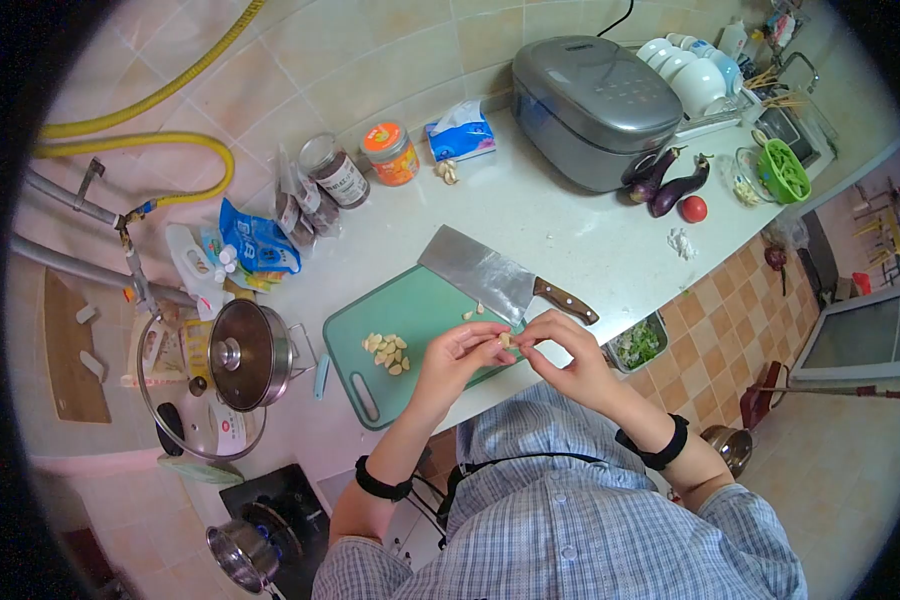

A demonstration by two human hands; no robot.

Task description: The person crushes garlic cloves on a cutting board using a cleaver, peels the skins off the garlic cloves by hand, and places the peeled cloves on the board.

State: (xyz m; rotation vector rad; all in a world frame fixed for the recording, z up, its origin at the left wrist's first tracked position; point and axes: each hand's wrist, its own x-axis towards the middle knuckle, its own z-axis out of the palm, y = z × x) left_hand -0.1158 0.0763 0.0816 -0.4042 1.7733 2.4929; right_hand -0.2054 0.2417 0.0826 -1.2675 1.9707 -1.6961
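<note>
Over the near right edge of a green cutting board [410,300], my left hand [462,352] and my right hand [560,350] meet at their fingertips. Between them is a small garlic clove [506,341], pinched by the fingers of both hands. A pile of peeled garlic cloves [386,352] lies on the left part of the board. A few more cloves [473,311] rest just beyond my fingers. The cleaver [480,274] lies flat across the board's far right edge, its wooden handle [566,300] pointing right.
A rice cooker [598,110] stands at the back, with eggplants [678,186] and a tomato [694,208] beside it. Jars [390,155] and a tissue pack [461,134] line the wall. Left are a lidded pot [250,355] and a lit stove [280,530]. A bin [638,345] sits below the counter edge.
</note>
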